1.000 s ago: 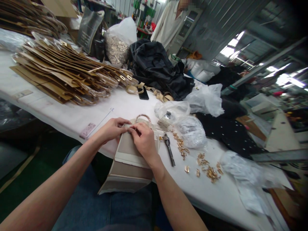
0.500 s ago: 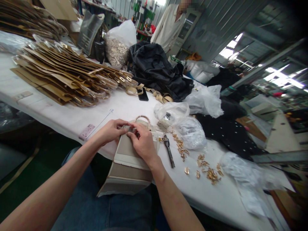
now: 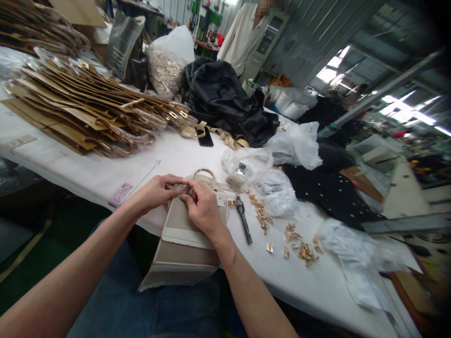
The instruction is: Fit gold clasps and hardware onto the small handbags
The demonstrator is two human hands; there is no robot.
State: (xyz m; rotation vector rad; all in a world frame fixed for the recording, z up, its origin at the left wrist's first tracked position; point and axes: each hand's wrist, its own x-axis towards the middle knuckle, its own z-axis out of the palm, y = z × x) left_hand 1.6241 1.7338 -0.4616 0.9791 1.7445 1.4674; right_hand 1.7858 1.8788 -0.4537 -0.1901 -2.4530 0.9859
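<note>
Pale bag panel [image 3: 179,218] lies half over the near table edge, half over the person's lap, folded near end hanging down. Left hand [image 3: 162,192] and right hand [image 3: 202,206] both on its far edge, fingers closed, thumbs and forefingers pinching there; can't tell if some small part sits between them. Change since 0.5 s ago: right fingers drawn in a bit tighter, whole view slid slightly; panel same spot, so work at that edge looks unfinished. Just beyond: handle loop [image 3: 205,170]; to the right, strap with gold buckle [image 3: 234,203], touching or almost touching dark tool [image 3: 244,220]. Right of that, 2 loose heaps of gold fittings [image 3: 306,253], plus clear plastic bags [image 3: 246,164]. White-covered table [image 3: 141,155]; far left, brown stack [image 3: 81,103]; far middle, phone [image 3: 205,137], black bag [image 3: 225,94]. Room: 1 person in pale shirt [image 3: 241,35] at the far side, bright lights [image 3: 405,110] far right
</note>
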